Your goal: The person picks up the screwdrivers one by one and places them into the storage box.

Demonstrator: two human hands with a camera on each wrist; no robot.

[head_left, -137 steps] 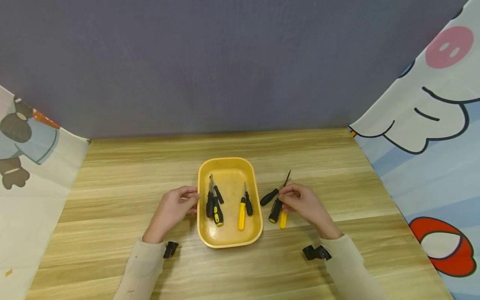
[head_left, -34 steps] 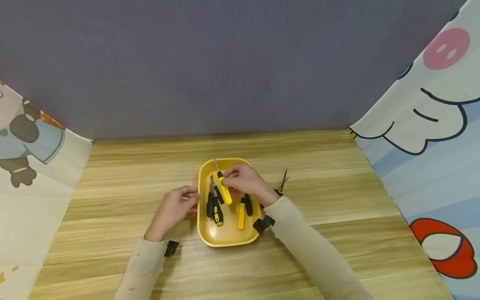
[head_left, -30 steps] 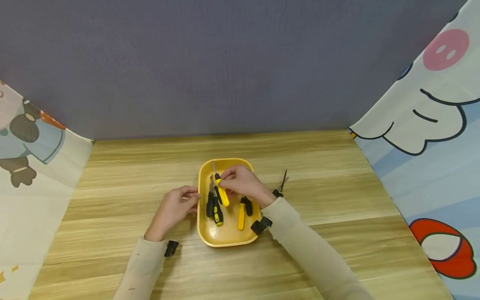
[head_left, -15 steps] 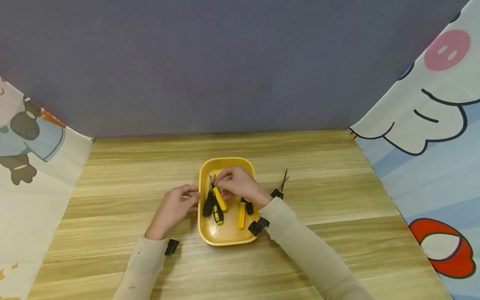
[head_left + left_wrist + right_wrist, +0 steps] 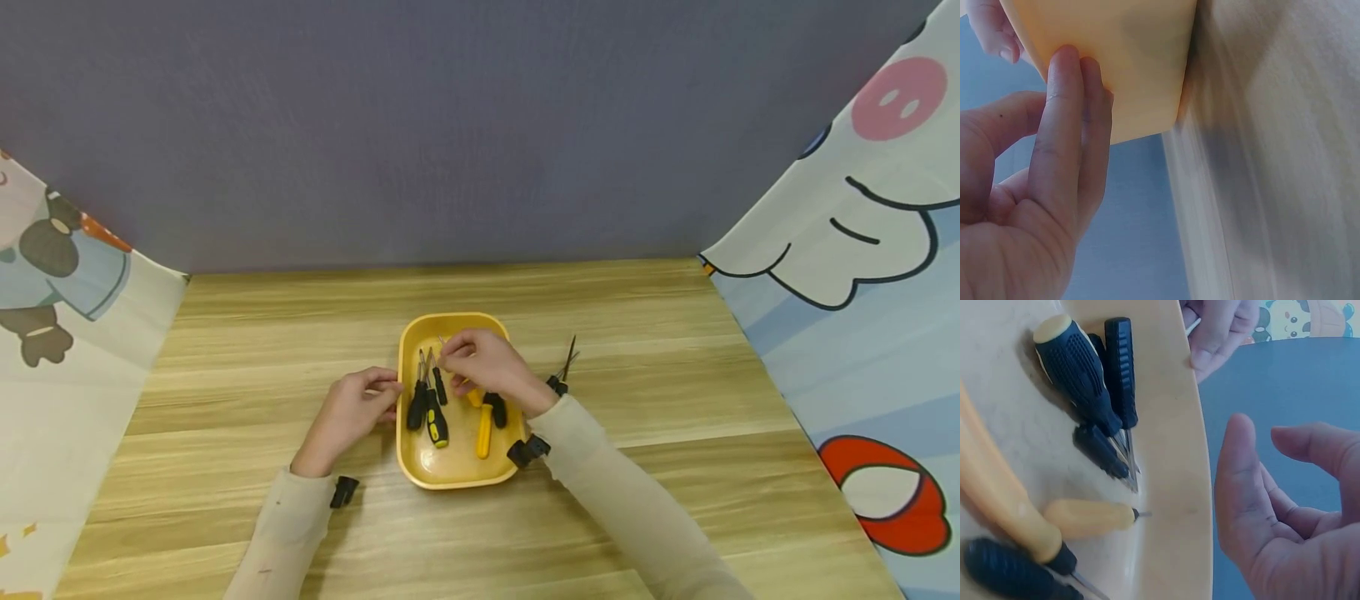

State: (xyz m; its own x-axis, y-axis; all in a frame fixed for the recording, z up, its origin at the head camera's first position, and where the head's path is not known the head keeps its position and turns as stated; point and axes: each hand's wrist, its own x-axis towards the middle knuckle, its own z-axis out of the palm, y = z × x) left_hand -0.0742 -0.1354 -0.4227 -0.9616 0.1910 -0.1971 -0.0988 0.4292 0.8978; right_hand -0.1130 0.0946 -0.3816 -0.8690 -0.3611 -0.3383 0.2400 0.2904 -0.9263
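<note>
A yellow tray (image 5: 459, 483) holds several screwdrivers. My left hand (image 5: 358, 417) touches its left outer wall, and the left wrist view has those fingers (image 5: 1063, 87) straight against it. My right hand (image 5: 487, 362) hovers over the tray, holding nothing, thumb and fingers apart in the right wrist view. A yellow-handled screwdriver (image 5: 1088, 517) lies below it, mostly hidden in the head view. On the tray's left are a black screwdriver (image 5: 417, 406), a black-and-yellow one (image 5: 437, 427) and a small black one (image 5: 440, 387). Another yellow screwdriver (image 5: 484, 429) and a black one (image 5: 498, 410) lie right.
Beside the tray's right edge, black-handled tools (image 5: 557, 383) with thin shafts lie on the wooden table (image 5: 675, 358), partly covered by the right sleeve (image 5: 600, 467). A grey panel (image 5: 450, 142) stands behind, with cartoon-printed sheets at both sides.
My right hand has carried a yellow screwdriver from the table's right into the tray, lowered it by the left group and let go, drawing slightly right. My left hand stays at the wall.
</note>
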